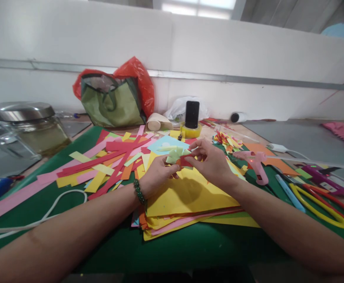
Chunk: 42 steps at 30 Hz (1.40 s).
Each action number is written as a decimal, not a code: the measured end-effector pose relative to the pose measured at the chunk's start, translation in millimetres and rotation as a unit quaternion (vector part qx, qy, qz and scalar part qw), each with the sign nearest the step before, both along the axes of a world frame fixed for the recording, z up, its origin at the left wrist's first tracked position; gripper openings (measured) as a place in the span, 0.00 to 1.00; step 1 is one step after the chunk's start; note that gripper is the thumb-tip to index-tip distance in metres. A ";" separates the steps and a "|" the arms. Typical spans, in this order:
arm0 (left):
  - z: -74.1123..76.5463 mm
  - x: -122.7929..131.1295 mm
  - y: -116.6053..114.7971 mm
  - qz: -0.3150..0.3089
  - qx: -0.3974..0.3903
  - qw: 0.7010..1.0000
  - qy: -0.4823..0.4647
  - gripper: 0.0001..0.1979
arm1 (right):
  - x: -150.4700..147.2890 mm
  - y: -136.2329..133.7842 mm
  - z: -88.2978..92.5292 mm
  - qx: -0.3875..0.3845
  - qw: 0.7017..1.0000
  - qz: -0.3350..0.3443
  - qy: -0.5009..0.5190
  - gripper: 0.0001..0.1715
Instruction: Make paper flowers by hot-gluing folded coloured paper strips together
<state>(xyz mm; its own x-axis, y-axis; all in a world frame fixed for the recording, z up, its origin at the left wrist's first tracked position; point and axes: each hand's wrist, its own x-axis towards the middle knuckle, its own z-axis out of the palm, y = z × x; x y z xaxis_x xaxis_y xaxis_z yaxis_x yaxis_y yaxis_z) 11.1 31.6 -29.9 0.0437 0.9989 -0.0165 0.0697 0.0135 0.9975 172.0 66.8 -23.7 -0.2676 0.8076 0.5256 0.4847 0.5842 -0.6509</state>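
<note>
My left hand (159, 175), with a green bead bracelet at the wrist, is closed on a pale green folded paper piece (174, 155). Thumb and fingers of my right hand (209, 159) pinch a small red paper piece (186, 160), which sits right against the green one. Whether the two pieces are joined, I cannot tell. Both hands are above a stack of coloured paper sheets with a yellow sheet (178, 196) on top. Just beyond the hands lies a light blue sheet (163, 144).
Coloured paper strips (101, 165) cover the left side. To the right are a pink glue gun (256, 163), scissors (319, 204), a blue pen-like stick (290, 192) and a purple power strip (325, 179). A phone (192, 114) stands on a yellow tape roll (191, 130). A glass jug (33, 129) is at left.
</note>
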 end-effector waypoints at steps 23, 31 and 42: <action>-1.5 -1.9 -0.8 -0.021 0.001 1.000 -0.003 0.05 | -2.1 -0.2 -5.0 0.015 1.000 -0.010 -0.007 0.11; -5.2 -3.6 1.3 -0.029 -0.002 1.000 -0.008 0.06 | -3.4 -0.6 -6.5 0.007 1.000 -0.004 -0.002 0.10; -0.6 -1.4 -1.1 -0.027 -0.017 0.999 -0.021 0.04 | -6.0 -3.1 -6.9 0.070 0.995 -0.039 -0.058 0.11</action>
